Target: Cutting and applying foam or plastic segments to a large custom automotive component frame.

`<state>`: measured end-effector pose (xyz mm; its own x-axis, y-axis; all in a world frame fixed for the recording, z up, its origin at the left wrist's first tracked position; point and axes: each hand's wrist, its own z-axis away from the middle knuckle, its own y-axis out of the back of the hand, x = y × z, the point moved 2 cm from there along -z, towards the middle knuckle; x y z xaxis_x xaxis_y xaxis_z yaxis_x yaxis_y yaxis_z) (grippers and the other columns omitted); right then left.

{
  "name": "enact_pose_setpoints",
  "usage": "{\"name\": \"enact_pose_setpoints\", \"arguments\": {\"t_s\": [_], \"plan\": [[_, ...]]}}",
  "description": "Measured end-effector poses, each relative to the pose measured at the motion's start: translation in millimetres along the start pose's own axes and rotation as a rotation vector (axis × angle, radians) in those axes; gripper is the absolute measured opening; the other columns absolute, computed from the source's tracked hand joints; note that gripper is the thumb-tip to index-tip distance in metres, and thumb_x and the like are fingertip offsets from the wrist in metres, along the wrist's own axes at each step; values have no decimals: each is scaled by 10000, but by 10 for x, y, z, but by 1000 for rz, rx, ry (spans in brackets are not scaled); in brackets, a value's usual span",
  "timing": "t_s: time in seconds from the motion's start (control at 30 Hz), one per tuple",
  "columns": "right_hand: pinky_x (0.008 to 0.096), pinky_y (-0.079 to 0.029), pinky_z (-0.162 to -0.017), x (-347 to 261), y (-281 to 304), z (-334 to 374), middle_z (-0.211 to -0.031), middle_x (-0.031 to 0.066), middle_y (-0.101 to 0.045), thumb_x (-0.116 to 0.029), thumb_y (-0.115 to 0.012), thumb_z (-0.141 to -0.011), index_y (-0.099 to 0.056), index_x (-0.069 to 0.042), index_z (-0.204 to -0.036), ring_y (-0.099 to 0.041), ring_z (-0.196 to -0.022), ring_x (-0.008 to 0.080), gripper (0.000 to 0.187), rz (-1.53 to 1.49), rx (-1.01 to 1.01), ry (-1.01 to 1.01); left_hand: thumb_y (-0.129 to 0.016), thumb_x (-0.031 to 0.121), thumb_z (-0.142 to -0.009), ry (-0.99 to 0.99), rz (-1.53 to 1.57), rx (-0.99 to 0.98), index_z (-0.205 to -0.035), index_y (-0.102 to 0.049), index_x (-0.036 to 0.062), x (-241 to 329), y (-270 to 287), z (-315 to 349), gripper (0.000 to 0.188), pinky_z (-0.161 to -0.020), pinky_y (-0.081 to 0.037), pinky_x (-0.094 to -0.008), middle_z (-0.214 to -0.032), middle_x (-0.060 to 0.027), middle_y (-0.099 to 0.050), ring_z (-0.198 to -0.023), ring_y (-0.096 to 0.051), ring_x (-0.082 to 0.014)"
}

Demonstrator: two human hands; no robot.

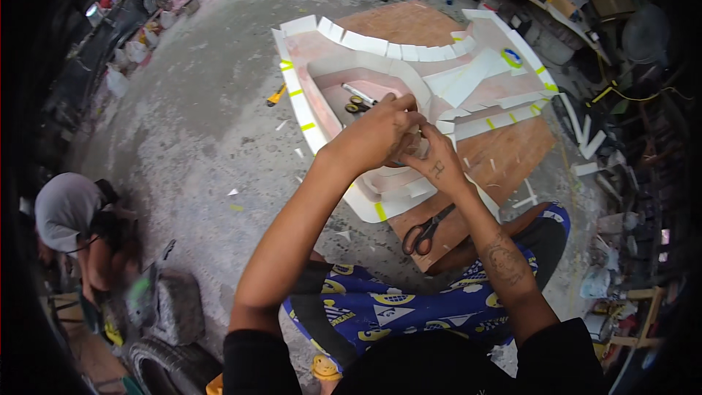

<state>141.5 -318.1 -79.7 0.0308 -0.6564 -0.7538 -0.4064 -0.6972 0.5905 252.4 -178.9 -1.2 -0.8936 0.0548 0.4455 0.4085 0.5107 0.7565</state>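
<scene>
My left hand (380, 132) and my right hand (439, 161) meet above a large pinkish-white moulded panel (479, 91). Their fingers close together around a small see-through item (419, 148), mostly covered by the fingers, whose kind I cannot make out. White paper strips (418, 53) line the panel's edges, fixed in places with yellow tape. Inside the panel's recess, just beyond my left hand, lie a white marker (358, 93) and small scissors with yellow-ringed handles (356, 105). Larger black-and-orange scissors (422, 238) rest on a wooden board (504, 155) below my right hand.
A blue-and-yellow tape roll (512, 58) sits on the panel's right part. On the concrete floor (183, 124) lie a yellow cutter (276, 95) and paper scraps. A person (77, 219) crouches at the left, near a concrete block (178, 307) and a tyre (172, 369).
</scene>
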Motion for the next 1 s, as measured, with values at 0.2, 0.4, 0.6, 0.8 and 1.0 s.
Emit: {"name": "enact_pose_setpoints", "arguments": {"t_s": [0.2,0.4,0.6,0.8,1.0], "plan": [[455,-414,-983,135,-97,-69,-1151,160,-646,-275,-862,-712,-609,-22,-1211,-554,-1110,353,614,48,90,174,-663,18,-839,26,-97,-409,-1214,-632,-7,17,114,-222,377,-901,-503,-460,-1086,-172,-582,-1016,-612,-384],[446,-391,-970,232,-191,-78,-1144,121,-658,-311,-844,-731,-593,-70,-1279,-566,-1099,309,649,-10,179,226,-690,19,-846,121,-124,-362,-1172,-662,-3,47,71,-239,328,-795,-522,-422,-1015,-168,-589,-903,-637,-333],[447,-476,-953,179,-201,-176,-1180,144,-647,-276,-821,-747,-580,-55,-1288,-615,-1074,350,633,-174,336,288,-763,-28,-798,408,-121,-186,-1151,-700,12,284,119,-281,361,-754,-530,-326,-977,-121,-612,-829,-630,-201],[423,-495,-986,-349,338,-199,-1258,130,-630,-210,-864,-738,-539,-77,-1358,-608,-1176,322,712,-520,337,328,-767,-20,-811,290,-134,110,-1170,-694,-3,1057,518,-482,367,-774,-507,-277,-1034,-89,-625,-843,-597,-156],[426,-521,-944,-1044,985,-31,-1306,165,-604,-271,-884,-718,-445,-103,-1447,-625,-1136,358,867,-519,413,660,-828,52,-785,202,-5,386,-1191,-637,-82,1841,935,-439,469,-800,-458,-229,-1054,-76,-563,-871,-562,-117]]}}
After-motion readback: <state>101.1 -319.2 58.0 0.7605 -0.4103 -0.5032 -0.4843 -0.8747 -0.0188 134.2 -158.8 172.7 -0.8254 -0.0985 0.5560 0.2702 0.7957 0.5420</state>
